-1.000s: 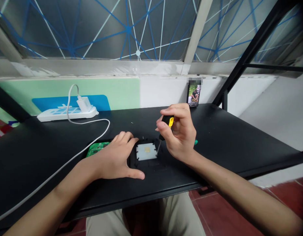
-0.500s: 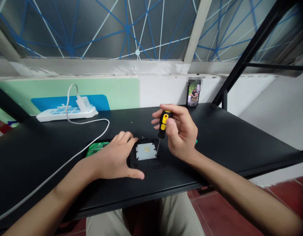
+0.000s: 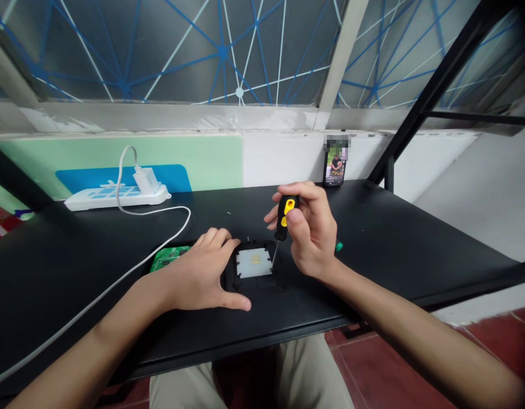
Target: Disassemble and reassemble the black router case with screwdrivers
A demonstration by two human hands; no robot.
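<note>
My right hand grips the black and yellow handle of a screwdriver. The shaft slants down, and its tip meets the right edge of a pale rectangular panel set in a black casing. My left hand lies over the left part of the casing, fingers and thumb spread, hiding what is under the palm. A green circuit board shows beyond my left wrist, partly covered by it. Just right of my right hand sits a small green object, whose kind I cannot make out.
A white power strip with a plugged-in charger stands at the back left. Its white cable runs forward across the black table. A phone leans on the wall at the back.
My right hand has turned slightly around the screwdriver handle, uncovering more of the small green object. The screwdriver tip stays at the panel's right edge. My left hand keeps its place.
</note>
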